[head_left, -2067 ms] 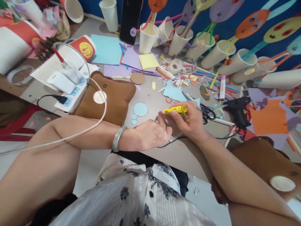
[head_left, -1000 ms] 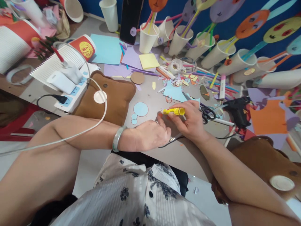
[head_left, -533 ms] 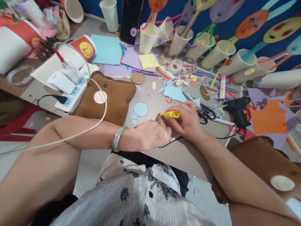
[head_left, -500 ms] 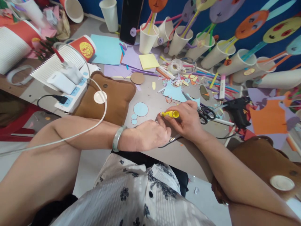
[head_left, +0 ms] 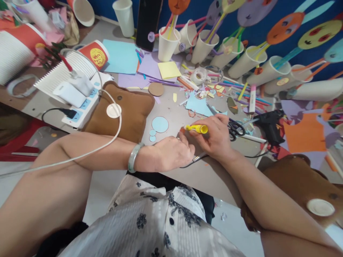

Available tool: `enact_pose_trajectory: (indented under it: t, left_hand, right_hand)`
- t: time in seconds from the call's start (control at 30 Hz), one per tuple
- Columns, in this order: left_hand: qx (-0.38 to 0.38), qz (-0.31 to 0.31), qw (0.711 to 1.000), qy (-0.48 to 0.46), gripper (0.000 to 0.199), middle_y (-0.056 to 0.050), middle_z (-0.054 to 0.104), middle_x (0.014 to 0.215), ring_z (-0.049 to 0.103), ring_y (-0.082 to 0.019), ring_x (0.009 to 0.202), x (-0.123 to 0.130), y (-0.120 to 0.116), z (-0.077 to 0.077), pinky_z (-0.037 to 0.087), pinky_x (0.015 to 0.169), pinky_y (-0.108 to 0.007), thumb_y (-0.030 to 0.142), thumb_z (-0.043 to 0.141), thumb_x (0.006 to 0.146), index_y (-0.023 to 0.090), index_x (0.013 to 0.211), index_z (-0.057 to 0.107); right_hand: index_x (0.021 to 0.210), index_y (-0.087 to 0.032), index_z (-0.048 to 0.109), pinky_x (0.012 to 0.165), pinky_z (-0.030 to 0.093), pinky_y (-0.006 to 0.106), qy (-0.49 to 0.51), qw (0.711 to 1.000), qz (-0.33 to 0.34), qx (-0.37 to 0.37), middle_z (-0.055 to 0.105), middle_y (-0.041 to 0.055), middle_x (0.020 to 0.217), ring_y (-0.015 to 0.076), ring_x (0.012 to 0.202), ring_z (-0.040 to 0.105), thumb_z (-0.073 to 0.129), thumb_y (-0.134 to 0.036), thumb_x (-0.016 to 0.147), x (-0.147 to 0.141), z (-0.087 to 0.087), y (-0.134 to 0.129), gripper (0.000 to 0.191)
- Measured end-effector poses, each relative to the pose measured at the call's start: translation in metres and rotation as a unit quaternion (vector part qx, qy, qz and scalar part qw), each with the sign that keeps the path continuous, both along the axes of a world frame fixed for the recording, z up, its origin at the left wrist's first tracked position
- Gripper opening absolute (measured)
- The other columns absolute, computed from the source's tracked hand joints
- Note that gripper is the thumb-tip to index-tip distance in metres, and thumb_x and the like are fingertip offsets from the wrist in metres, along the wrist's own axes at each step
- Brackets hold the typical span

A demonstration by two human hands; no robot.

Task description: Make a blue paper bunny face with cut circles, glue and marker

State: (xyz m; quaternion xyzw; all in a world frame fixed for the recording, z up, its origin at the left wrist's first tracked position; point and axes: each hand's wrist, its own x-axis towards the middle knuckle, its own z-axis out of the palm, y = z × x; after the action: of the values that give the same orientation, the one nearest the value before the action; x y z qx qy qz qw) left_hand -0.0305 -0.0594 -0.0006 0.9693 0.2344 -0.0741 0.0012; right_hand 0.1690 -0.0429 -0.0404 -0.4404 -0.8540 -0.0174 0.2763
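Observation:
Near the front of the table, my right hand (head_left: 215,137) pinches a yellow marker (head_left: 197,129), its hollow end turned to the right and its other end towards my left fingers. My left hand (head_left: 174,153) is closed beside it, fingertips bent down at the tabletop; whatever they hold is hidden. Light-blue paper circles (head_left: 160,124), one large and two small, lie left of my hands. Black-handled scissors (head_left: 236,130) rest just right of my right hand. A thin dark cable (head_left: 194,160) passes beneath my wrists.
A brown cushion (head_left: 134,114) and a power strip (head_left: 77,116) with a white cable lie left. Paper scraps (head_left: 198,103) and a tape roll (head_left: 198,75) spread behind my hands. Paper cups (head_left: 206,44) with paper faces line the back. A black glue gun (head_left: 270,126) lies right.
My right hand has shifted slightly to the right with the yellow marker. My left hand stays almost where it was.

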Motion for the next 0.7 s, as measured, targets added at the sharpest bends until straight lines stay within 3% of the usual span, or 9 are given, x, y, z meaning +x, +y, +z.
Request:
enact_pose_trajectory:
  t: [0.1,0.3,0.43,0.57,0.7]
  left_hand:
    - [0.000,0.010,1.000,-0.007,0.035,-0.034,0.069,0.125,0.078,-0.027,0.079,0.0000,0.0002,-0.0004,0.060,0.062,-0.034,0.007,0.044,0.098,0.002,0.123,0.068]
    - [0.005,0.000,1.000,-0.007,0.033,-0.032,0.071,0.121,0.077,-0.023,0.072,-0.0005,0.0005,0.0003,0.060,0.060,-0.032,0.009,0.043,0.100,0.004,0.120,0.069]
    - [0.020,0.001,1.000,-0.010,0.036,-0.032,0.072,0.116,0.077,-0.025,0.075,-0.0004,-0.0001,-0.0014,0.059,0.059,-0.031,0.009,0.042,0.100,0.002,0.124,0.067]
    - [0.015,-0.006,1.000,-0.011,0.036,-0.032,0.072,0.120,0.077,-0.023,0.073,-0.0005,-0.0003,-0.0015,0.059,0.059,-0.031,0.008,0.040,0.100,0.005,0.119,0.070]
    - [0.022,-0.004,1.000,-0.007,0.038,-0.034,0.070,0.124,0.078,-0.025,0.075,0.0002,-0.0005,-0.0016,0.059,0.058,-0.032,0.007,0.037,0.099,0.004,0.119,0.070]
  right_hand:
    - [0.104,-0.024,0.061,0.087,0.037,0.044,-0.007,0.999,0.005,-0.035,0.074,0.0007,0.086,0.0207,0.076,0.063,0.051,-0.045,0.104,0.0000,-0.0014,0.0001,0.023]
    - [0.104,-0.024,0.063,0.087,0.038,0.044,0.011,1.000,-0.006,-0.014,0.074,0.0024,0.087,0.0211,0.077,0.062,0.053,-0.042,0.104,-0.0003,-0.0017,0.0009,0.021]
    - [0.104,-0.024,0.063,0.088,0.039,0.046,0.007,0.999,0.010,-0.049,0.072,0.0025,0.086,0.0214,0.075,0.061,0.053,-0.044,0.103,0.0000,-0.0021,0.0015,0.022]
    - [0.103,-0.025,0.063,0.089,0.039,0.047,-0.007,0.999,-0.020,-0.045,0.072,0.0028,0.087,0.0221,0.076,0.061,0.052,-0.048,0.103,0.0018,-0.0036,0.0024,0.026]
    - [0.105,-0.025,0.063,0.088,0.040,0.047,0.010,0.999,-0.006,-0.038,0.072,0.0027,0.086,0.0216,0.076,0.061,0.052,-0.046,0.103,0.0023,-0.0033,0.0014,0.024]
